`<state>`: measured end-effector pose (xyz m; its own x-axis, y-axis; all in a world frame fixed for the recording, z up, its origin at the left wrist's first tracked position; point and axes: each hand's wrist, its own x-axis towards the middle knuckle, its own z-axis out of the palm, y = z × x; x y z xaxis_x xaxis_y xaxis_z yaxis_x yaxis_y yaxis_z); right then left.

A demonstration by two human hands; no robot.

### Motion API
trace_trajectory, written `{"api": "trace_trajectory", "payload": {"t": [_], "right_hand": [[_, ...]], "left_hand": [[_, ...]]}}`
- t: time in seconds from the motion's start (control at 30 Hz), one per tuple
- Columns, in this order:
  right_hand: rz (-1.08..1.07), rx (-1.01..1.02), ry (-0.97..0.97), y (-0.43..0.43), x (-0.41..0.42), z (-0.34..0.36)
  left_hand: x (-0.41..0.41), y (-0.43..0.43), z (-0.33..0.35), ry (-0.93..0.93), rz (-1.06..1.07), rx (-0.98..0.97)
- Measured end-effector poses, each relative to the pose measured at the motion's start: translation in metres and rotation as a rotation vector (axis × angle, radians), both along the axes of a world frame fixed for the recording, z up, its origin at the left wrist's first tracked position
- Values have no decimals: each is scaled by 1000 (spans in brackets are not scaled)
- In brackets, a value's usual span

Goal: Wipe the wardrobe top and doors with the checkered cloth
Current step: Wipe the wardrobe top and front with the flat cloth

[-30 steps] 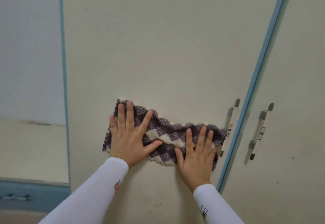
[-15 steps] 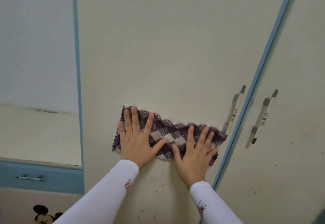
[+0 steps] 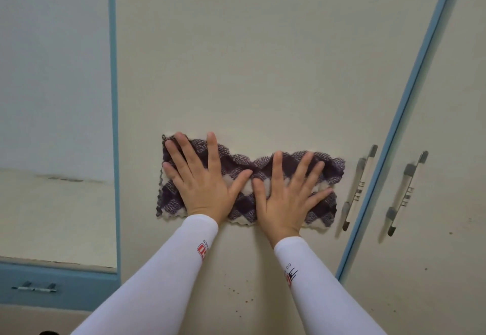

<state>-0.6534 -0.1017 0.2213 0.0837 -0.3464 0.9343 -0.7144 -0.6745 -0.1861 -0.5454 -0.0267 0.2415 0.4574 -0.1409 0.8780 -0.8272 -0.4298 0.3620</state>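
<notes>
Left hand (image 3: 203, 184): flat, fingers spread, we're pressing the checkered cloth (image 3: 238, 162) onto the door (image 3: 249, 58).
Right hand (image 3: 288, 198): flat too, fingers straight.
Checkered cloth: it's slid up, near the door's right edge, now clear of the handle (image 3: 359, 187) (specks (image 3: 233, 291) below remain).

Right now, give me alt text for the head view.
The left hand and right hand press a purple-and-white checkered cloth flat against a cream wardrobe door. To its right, two metal handles flank a blue strip.
</notes>
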Motion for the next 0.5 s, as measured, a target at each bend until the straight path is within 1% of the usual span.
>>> {"api": "trace_trajectory", "payload": {"t": [0.1, 0.23, 0.37, 0.5], "right_hand": [[-4, -65, 15, -1, 0, -17], [11, -44, -4, 4, 3, -62], [15, -19, 67, 7, 3, -108], [44, 24, 86, 10, 1, -145]], "left_hand": [[3, 2, -13, -56, -10, 13], [5, 5, -53, -64, -6, 26], [8, 8, -102, -50, 8, 56], [7, 11, -138, -38, 7, 90]]}}
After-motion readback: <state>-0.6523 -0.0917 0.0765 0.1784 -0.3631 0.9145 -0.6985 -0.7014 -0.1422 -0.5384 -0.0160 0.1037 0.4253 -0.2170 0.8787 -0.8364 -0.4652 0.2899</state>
